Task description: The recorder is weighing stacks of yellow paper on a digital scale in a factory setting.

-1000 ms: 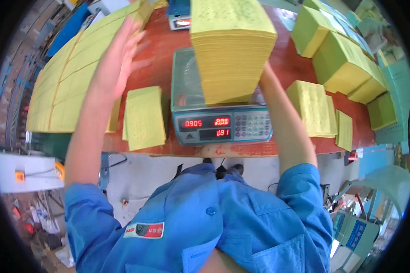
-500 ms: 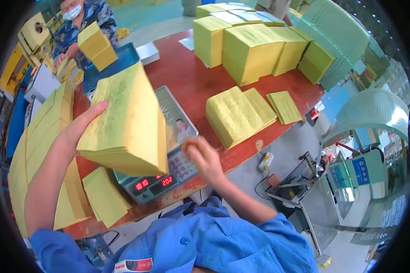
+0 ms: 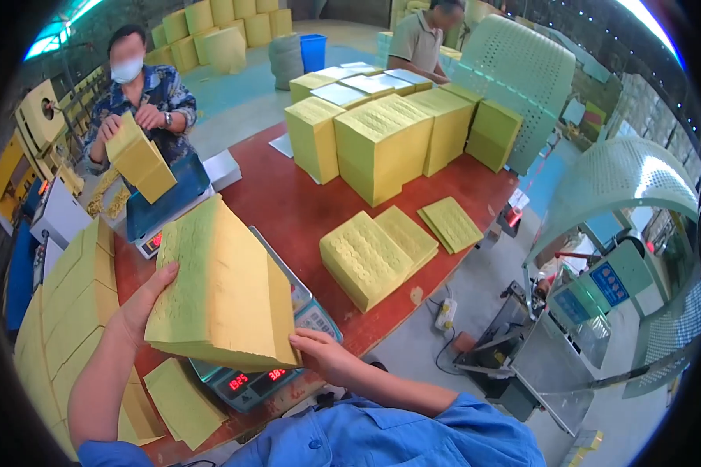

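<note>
A thick stack of yellow paper sheets (image 3: 218,288), with rows of stamped marks on its upper left face, stands tilted over a digital scale (image 3: 245,401). My left hand (image 3: 152,296) grips the stack's left side, the thumb resting on the marked face. At the lower right corner, my right hand (image 3: 323,354) closes its fingers on the paper's edge; part of its grip is hidden. Below the stack, the scale's red display is lit, while most of its pan is covered. A thin pile of yellow sheets (image 3: 181,405) lies just left of the scale.
On the red table (image 3: 265,179) stand tall yellow paper stacks (image 3: 382,148) at the back and lower ones (image 3: 366,257) to the right. More stacks (image 3: 78,303) line the left. Across the table, a masked co-worker (image 3: 144,93) handles yellow paper over a second scale's blue tray (image 3: 167,202).
My right hand has come from the scale's keypad to the stack's lower corner. The view has tilted up. The co-worker's hands now hold the top of their stack.
</note>
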A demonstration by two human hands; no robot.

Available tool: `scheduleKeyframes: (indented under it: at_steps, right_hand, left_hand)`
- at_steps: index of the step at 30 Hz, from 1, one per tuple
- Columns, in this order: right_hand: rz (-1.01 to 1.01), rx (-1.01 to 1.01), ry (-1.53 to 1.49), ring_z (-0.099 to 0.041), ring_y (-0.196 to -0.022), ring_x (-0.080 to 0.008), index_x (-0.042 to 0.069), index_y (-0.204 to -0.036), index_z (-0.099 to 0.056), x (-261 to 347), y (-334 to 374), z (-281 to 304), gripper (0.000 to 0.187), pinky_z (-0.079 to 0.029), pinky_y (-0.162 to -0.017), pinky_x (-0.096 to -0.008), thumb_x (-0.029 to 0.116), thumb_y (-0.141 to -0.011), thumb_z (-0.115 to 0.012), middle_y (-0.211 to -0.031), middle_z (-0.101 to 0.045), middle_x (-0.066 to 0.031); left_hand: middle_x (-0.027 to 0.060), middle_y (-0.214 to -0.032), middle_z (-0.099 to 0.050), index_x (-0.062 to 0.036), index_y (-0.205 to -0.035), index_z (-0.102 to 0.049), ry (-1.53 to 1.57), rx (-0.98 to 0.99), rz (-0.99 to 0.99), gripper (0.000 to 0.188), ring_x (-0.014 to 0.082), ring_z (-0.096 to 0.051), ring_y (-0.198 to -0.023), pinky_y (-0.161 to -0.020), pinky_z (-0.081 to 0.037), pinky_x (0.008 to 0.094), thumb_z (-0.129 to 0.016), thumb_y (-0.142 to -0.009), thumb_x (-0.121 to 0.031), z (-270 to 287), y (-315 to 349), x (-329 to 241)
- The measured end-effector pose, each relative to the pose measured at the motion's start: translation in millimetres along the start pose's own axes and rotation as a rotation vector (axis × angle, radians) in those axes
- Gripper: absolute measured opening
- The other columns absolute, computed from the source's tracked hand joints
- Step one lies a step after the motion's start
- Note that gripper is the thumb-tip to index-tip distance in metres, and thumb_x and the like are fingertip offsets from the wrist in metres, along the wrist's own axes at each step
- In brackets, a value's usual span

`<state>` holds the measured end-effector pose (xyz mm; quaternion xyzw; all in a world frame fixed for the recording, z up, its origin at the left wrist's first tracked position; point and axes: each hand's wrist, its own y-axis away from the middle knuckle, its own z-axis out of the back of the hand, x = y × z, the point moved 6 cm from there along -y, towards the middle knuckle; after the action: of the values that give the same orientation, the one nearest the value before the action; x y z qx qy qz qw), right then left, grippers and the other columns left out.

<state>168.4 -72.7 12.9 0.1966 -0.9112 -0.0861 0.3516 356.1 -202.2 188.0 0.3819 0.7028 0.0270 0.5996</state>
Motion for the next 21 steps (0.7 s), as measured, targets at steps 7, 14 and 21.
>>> scheduleKeyframes:
  at_steps: [7,14,21]
  right_hand:
    - [0.306,-0.030,0.508,-0.058,-0.095,-0.0116,0.005,-0.119,-0.059,198,-19,-8,0.037,-0.046,-0.080,-0.0283,0.033,-0.095,-0.059,-0.100,-0.064,-0.0030]
    - [0.097,0.098,0.374,-0.057,-0.113,-0.0271,0.007,-0.133,-0.047,294,-131,50,0.046,-0.048,-0.092,-0.0511,0.034,-0.097,-0.054,-0.128,-0.055,-0.0101]
    - [-0.081,0.169,0.291,-0.054,-0.118,-0.0310,0.006,-0.135,-0.046,272,-252,111,0.046,-0.048,-0.095,-0.0558,0.036,-0.100,-0.044,-0.130,-0.054,-0.0135]
  left_hand:
    - [0.0055,-0.123,-0.062,-0.0088,-0.136,-0.051,0.091,-0.165,-0.535,0.054,0.0165,-0.060,-0.112,-0.092,-0.049,0.0322,-0.060,-0.093,-0.040,5,-37,-76]
    - [0.0054,-0.123,-0.062,-0.0092,-0.135,-0.052,0.207,-0.189,-0.607,0.053,0.0165,-0.062,-0.109,-0.091,-0.051,0.0326,-0.060,-0.094,-0.042,-49,-140,-108]
    - [0.0070,-0.125,-0.062,-0.0107,-0.136,-0.051,0.287,-0.153,-0.429,0.056,0.0197,-0.062,-0.110,-0.090,-0.052,0.0360,-0.057,-0.095,-0.047,-13,-246,-83]
